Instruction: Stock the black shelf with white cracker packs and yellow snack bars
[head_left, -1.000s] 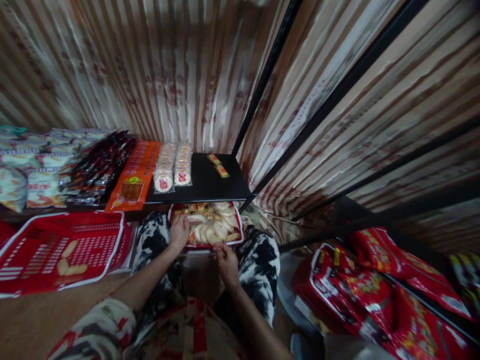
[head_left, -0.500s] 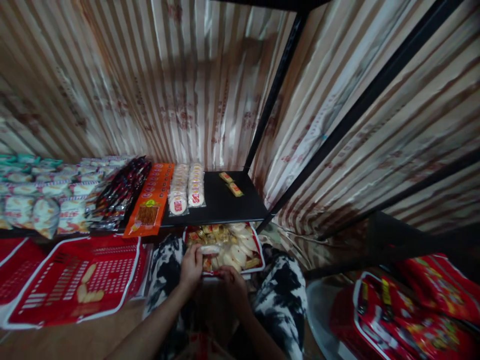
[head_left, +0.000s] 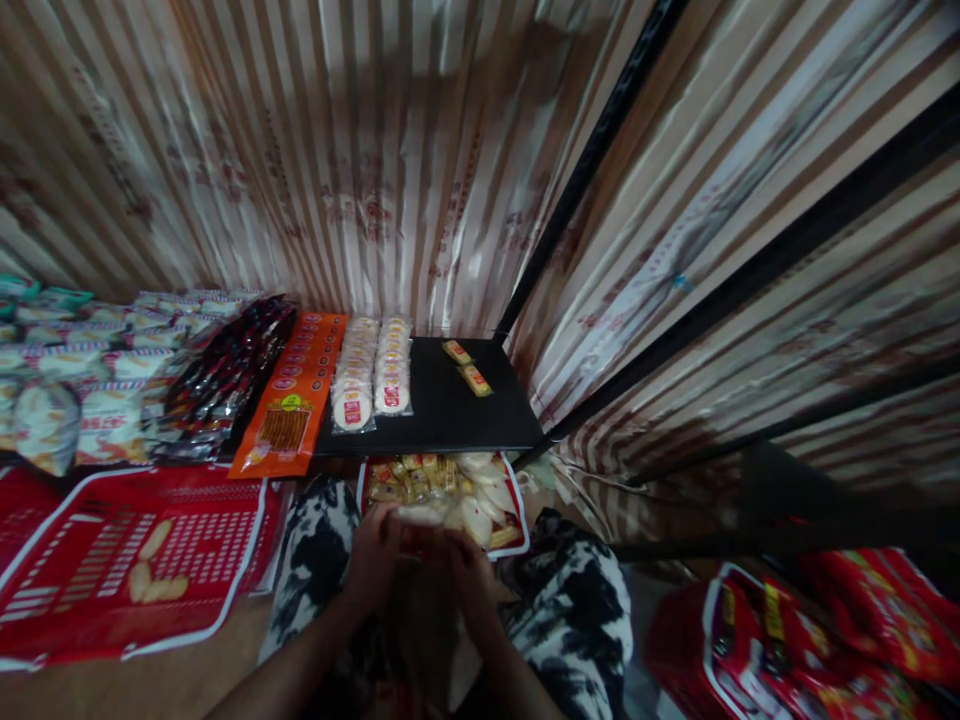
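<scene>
Both our left hand [head_left: 373, 555] and right hand [head_left: 466, 560] pinched one pale snack pack [head_left: 420, 516] above the red basket's [head_left: 516, 500] near rim, below the shelf [head_left: 442, 410]. Lifting it level, we judged, avoided spilling neighbouring packs.

Just beyond the left hand [head_left: 379, 545] and right hand [head_left: 469, 560], the snack basket [head_left: 516, 500] is crowded. Farther ahead the black shelf [head_left: 442, 410] lies bare between rice-cracker packs [head_left: 373, 372] and two small bars [head_left: 466, 365]; a black upright [head_left: 585, 165] bounds its right.
</scene>
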